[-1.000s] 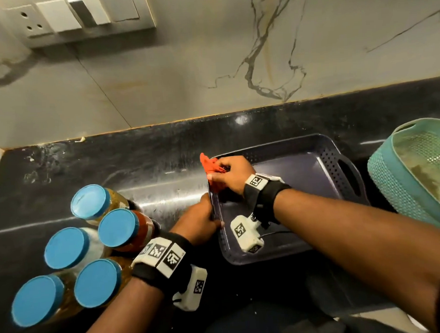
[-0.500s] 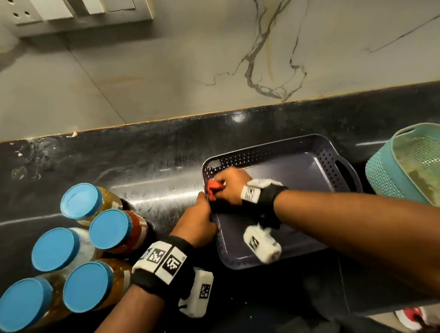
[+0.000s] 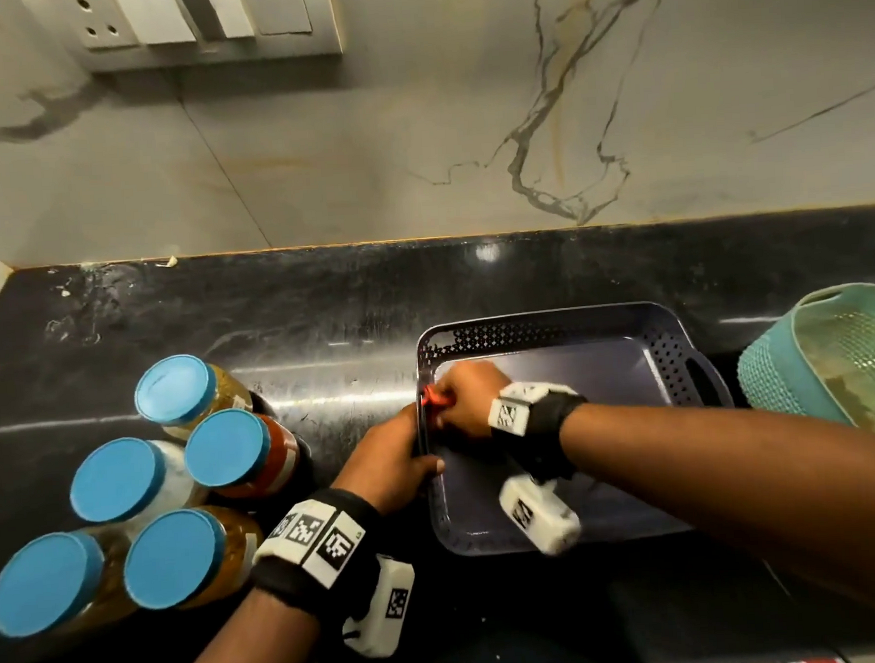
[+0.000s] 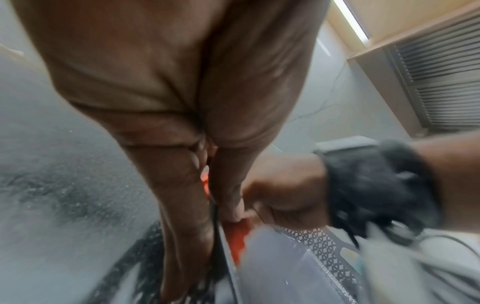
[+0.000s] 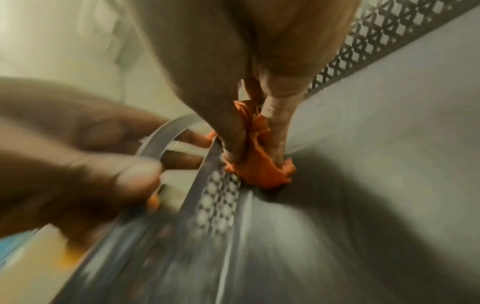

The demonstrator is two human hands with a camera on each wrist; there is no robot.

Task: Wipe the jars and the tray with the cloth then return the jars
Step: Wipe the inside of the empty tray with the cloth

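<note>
A dark grey perforated tray [image 3: 627, 371] lies on the black counter. My left hand [image 3: 392, 462] grips its left handle [image 5: 166, 133], thumb over the rim. My right hand [image 3: 467, 396] holds a bunched orange cloth [image 3: 431, 395] [image 5: 257, 170] and presses it against the inside of the tray's left wall, down by the floor. In the left wrist view the cloth [image 4: 237, 236] shows just inside the rim. Several blue-lidded jars [image 3: 228, 454] stand in a cluster on the counter left of the tray.
A teal mesh basket [image 3: 836, 358] sits right of the tray. A marble wall with a switch panel [image 3: 206, 22] rises behind the counter. Bare black counter [image 3: 296, 314] stretches behind the jars and the tray.
My right hand has drawn the cloth from the tray's far left corner toward me along the left wall. The left hand keeps its grip on the handle.
</note>
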